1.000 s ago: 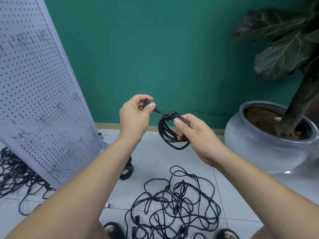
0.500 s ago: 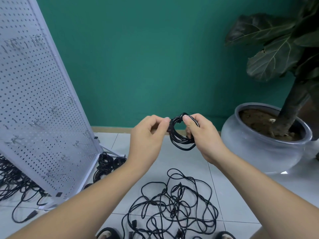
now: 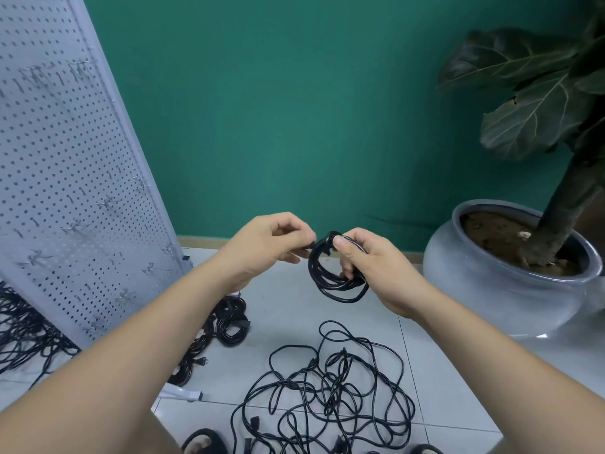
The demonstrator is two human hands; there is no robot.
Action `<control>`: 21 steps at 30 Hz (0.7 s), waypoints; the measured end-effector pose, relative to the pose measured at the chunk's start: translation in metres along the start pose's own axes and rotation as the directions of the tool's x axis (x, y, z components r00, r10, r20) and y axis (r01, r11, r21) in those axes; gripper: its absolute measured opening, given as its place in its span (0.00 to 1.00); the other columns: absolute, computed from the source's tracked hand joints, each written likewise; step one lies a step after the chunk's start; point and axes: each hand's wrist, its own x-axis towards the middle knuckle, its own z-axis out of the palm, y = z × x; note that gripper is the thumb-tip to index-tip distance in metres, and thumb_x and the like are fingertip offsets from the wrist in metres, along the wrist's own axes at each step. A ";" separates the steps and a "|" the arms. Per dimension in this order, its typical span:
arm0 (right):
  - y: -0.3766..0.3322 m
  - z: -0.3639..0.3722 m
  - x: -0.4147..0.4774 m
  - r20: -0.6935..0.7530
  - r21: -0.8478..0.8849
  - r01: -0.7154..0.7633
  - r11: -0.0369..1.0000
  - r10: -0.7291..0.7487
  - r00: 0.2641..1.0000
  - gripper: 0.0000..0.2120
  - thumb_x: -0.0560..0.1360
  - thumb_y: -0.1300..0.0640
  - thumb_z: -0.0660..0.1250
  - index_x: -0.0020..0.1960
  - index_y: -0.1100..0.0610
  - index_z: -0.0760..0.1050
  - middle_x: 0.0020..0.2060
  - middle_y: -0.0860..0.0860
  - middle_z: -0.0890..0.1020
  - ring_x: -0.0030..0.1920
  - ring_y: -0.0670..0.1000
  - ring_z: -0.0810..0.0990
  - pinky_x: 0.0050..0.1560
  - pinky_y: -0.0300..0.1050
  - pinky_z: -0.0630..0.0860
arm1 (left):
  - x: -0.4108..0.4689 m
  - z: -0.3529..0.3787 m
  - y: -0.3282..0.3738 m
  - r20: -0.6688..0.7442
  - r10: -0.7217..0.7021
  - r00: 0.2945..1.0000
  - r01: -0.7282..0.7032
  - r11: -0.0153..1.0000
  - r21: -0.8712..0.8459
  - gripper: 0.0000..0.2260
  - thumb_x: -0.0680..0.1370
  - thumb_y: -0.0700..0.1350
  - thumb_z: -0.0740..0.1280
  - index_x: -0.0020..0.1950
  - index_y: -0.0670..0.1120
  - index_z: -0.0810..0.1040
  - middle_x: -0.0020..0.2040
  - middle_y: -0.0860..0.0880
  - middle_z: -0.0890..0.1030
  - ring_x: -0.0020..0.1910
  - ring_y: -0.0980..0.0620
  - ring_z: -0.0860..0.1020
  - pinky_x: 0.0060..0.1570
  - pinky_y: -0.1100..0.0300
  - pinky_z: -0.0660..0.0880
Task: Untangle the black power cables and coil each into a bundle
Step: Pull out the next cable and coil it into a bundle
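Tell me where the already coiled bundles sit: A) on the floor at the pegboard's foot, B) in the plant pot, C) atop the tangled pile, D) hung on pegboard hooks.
A: the coiled bundles lie on the floor tiles by the pegboard, left of the tangled pile.

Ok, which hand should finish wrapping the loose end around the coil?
Left, probably. The left hand pinches the cable end right beside the top of the coil, while the right hand grips through the loops, holding the coil together. Releasing it would likely let the loops spring apart.
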 end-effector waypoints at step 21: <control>0.174 0.265 0.159 0.280 -0.205 -0.256 0.945 0.308 0.910 0.11 0.74 0.67 0.73 0.51 0.54 0.78 0.41 0.51 0.83 0.37 0.50 0.81 0.39 0.44 0.78 | -0.007 -0.156 -0.295 -0.327 -0.346 0.879 0.443 0.846 0.297 0.15 0.69 0.52 0.84 0.42 0.50 0.79 0.34 0.58 0.80 0.34 0.60 0.75 0.36 0.64 0.70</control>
